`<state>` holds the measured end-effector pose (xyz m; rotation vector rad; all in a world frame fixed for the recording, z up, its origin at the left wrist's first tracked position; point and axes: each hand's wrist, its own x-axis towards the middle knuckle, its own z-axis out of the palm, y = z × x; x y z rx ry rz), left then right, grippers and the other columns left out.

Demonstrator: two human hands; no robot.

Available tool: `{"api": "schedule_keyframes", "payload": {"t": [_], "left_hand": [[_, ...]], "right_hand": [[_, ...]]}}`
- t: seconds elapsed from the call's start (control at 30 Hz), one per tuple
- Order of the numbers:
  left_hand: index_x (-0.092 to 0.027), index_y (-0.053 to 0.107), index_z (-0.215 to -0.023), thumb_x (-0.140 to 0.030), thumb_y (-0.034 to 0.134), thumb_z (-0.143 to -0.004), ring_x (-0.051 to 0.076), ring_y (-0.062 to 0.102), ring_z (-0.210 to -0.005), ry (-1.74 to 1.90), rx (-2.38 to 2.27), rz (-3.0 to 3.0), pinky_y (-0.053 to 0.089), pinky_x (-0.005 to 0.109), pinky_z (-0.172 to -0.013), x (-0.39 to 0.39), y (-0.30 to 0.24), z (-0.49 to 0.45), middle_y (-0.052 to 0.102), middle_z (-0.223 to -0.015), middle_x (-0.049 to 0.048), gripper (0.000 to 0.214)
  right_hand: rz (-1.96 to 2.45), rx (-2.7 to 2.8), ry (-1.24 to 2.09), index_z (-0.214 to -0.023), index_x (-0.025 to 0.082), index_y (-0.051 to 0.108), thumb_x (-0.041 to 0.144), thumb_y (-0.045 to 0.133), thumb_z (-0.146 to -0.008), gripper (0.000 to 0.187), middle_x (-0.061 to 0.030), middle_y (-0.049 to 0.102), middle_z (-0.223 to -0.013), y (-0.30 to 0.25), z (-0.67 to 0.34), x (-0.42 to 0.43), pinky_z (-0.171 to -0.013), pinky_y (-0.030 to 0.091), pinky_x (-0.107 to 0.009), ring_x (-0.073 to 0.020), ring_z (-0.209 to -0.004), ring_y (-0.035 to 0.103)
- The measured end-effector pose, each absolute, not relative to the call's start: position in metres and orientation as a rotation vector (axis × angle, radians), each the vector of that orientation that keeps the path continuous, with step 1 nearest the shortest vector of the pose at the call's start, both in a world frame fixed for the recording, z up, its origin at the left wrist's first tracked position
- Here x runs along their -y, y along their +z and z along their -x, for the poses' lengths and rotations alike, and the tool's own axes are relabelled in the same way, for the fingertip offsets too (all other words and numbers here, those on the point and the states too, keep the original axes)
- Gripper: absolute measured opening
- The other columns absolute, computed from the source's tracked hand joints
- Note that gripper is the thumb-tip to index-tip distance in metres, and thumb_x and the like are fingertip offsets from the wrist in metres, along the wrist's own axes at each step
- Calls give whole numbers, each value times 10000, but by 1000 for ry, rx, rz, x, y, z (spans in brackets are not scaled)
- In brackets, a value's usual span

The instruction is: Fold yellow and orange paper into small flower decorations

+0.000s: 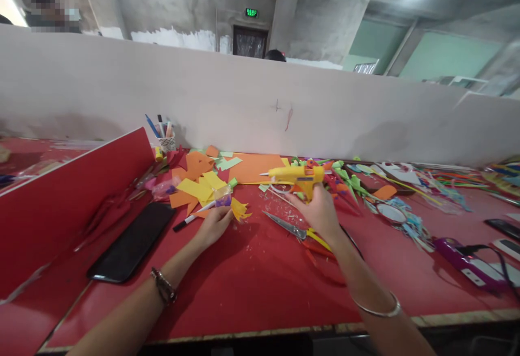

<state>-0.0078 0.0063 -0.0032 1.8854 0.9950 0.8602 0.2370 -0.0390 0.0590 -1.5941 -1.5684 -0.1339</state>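
Observation:
My right hand [320, 209] is wrapped round the handle of a yellow glue gun [298, 174], raised over the table with its nozzle pointing left. Lower and to the left, the fingers of my left hand [216, 225] are closed on a piece of yellow fringed paper [241, 209]. Just beyond those fingers is a small clear and purple item [222, 198] that I cannot make out. A marker with a black cap [190, 219] lies beside the hand. Below the glue gun rest open scissors [290, 227] with yellow and orange handles.
A black phone [132, 242] lies at left by a red divider [73, 209]. Yellow paper scraps [199, 187] and an orange sheet [255, 167] are at the back, near a pen cup [166, 140]. To the right are a tape roll [391, 213] and a purple power strip [467, 264].

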Motion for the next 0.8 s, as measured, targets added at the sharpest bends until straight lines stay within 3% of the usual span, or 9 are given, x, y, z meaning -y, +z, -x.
{"api": "schedule_keyframes", "payload": {"t": [0.07, 0.3, 0.8], "left_hand": [[-133, 606, -645, -406, 352, -830, 146, 557, -546, 847, -990, -1902, 431, 243, -575, -6, -5, 8, 612, -567, 30, 416], [-139, 602, -663, -373, 344, -848, 127, 536, -537, 822, -975, -1933, 412, 220, -550, -6, -12, 8, 594, -578, 11, 394], [-130, 627, -671, -337, 331, -857, 113, 541, -534, 807, -931, -1960, 410, 196, -523, -7, -15, 8, 624, -609, 28, 406]], "right_hand": [[1536, 1611, -151, -825, 188, 504, 468, 621, -654, 348, -73, 608, -725, 47, -221, 31, -568, 426, -310, -237, -671, 582], [1548, 1616, -299, -691, 190, 509, 456, 622, -656, 292, -10, 517, -496, 16, -207, 33, -455, 376, -268, -176, -458, 514], [1534, 1677, -433, -680, 172, 524, 323, 501, -723, 158, -33, 553, -540, 8, -207, 36, -483, 405, -255, -177, -499, 553]]}}
